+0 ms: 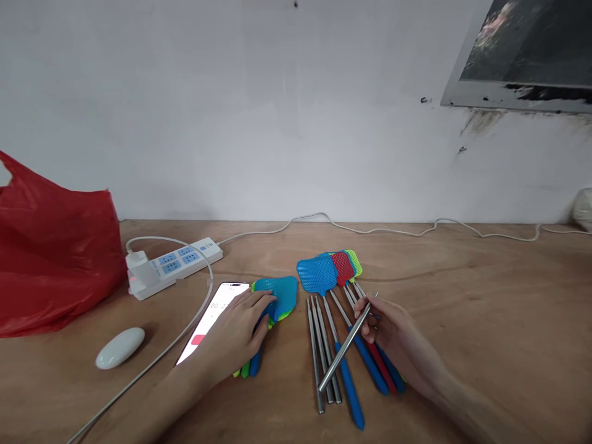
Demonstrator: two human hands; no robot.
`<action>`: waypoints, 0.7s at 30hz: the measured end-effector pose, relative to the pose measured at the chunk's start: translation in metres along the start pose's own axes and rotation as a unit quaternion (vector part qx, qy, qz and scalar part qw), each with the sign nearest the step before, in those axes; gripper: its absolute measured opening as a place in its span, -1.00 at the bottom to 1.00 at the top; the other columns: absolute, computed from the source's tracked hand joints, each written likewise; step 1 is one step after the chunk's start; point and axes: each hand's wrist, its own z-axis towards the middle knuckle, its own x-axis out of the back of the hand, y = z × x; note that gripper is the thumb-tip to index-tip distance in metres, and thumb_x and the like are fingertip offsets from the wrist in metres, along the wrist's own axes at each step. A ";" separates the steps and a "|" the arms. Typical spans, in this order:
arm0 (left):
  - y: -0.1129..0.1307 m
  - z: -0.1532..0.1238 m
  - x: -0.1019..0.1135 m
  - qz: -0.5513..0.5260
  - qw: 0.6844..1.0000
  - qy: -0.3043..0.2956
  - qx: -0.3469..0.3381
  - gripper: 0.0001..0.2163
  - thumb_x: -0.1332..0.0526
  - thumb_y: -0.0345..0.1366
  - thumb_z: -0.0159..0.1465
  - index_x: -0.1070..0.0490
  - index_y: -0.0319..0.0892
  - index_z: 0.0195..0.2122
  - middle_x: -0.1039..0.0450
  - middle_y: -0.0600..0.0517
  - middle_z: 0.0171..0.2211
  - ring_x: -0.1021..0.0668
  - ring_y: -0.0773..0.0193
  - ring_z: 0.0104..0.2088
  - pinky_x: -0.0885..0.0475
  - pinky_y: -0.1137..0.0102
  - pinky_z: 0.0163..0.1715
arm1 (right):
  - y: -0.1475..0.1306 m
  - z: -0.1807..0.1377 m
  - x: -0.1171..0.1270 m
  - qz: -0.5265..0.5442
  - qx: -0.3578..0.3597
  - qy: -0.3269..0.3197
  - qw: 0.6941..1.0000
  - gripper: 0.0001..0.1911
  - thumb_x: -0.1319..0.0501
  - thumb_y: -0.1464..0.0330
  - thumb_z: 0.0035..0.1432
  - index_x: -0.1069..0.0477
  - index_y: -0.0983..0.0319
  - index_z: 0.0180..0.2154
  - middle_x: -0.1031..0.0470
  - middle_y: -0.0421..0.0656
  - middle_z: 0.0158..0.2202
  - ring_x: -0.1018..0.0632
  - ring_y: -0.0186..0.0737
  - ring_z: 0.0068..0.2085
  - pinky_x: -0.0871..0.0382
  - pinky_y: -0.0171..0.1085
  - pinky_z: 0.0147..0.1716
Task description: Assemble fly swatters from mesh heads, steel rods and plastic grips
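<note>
My right hand (393, 327) holds a silver metal rod (345, 348) between thumb and fingers, slanting down to the left. Below it lie several more metal rods (319, 351) side by side. Several fly swatters with metal shafts fan out under and beside this hand, with a blue head (317, 273), a red head (343, 267) and a yellow-green head (355, 262) at the far end. My left hand (235, 330) has its fingers and thumb closed around a pile of blue and green plastic swatter heads (284, 293); their handle ends (254, 364) stick out below.
Beside my left hand lies a lit phone (226, 296). A white power strip (189, 259) with a plugged-in charger (141, 266), a white mouse (120, 348) and a red plastic bag (55, 259) are at the left. A white cable (324, 214) runs along the wall.
</note>
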 end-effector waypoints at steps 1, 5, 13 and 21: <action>0.000 0.000 0.001 -0.004 1.000 0.003 0.000 -0.68 0.01 -0.32 0.42 -0.44 -0.19 0.08 -0.52 -0.17 0.09 -0.53 -0.10 0.08 -0.41 -0.03 0.10 | 0.000 0.000 0.000 -0.002 0.001 0.000 1.000 -0.56 -0.53 0.02 -0.17 -0.62 0.26 -0.44 -0.40 -0.22 -0.48 -0.35 -0.36 -0.48 -0.32 -0.40 -0.54; 0.008 0.006 0.013 -0.032 0.999 0.006 0.003 -0.71 -0.01 -0.25 0.45 -0.44 -0.18 0.06 -0.52 -0.15 0.05 -0.53 -0.08 0.04 -0.42 0.02 0.05 | 0.002 0.002 0.001 0.000 0.017 -0.004 1.000 -0.57 -0.53 0.03 -0.13 -0.63 0.25 -0.41 -0.43 -0.22 -0.50 -0.39 -0.38 -0.49 -0.37 -0.42 -0.52; 0.039 0.003 0.031 -0.138 0.987 -0.028 -0.082 -0.76 0.01 -0.29 0.49 -0.44 -0.13 -0.20 -0.48 -0.01 -0.30 -0.47 0.13 -0.27 -0.33 0.25 -0.25 | 0.005 0.003 -0.001 -0.009 0.028 -0.022 0.999 -0.62 -0.55 0.09 -0.10 -0.64 0.24 -0.35 -0.63 -0.09 -0.28 -0.57 -0.32 -0.36 -0.51 -0.42 -0.35; 0.047 -0.005 0.019 -0.179 0.978 -0.078 -0.076 -0.79 -0.07 -0.21 0.47 -0.30 -0.12 -0.33 -0.35 0.09 -0.46 -0.42 0.21 -0.41 -0.25 0.36 -0.42 | 0.008 -0.002 -0.005 -0.060 0.070 -0.065 0.994 -0.64 -0.50 0.07 -0.02 -0.62 0.22 -0.34 -0.67 -0.02 -0.19 -0.62 -0.23 -0.33 -0.53 -0.32 -0.36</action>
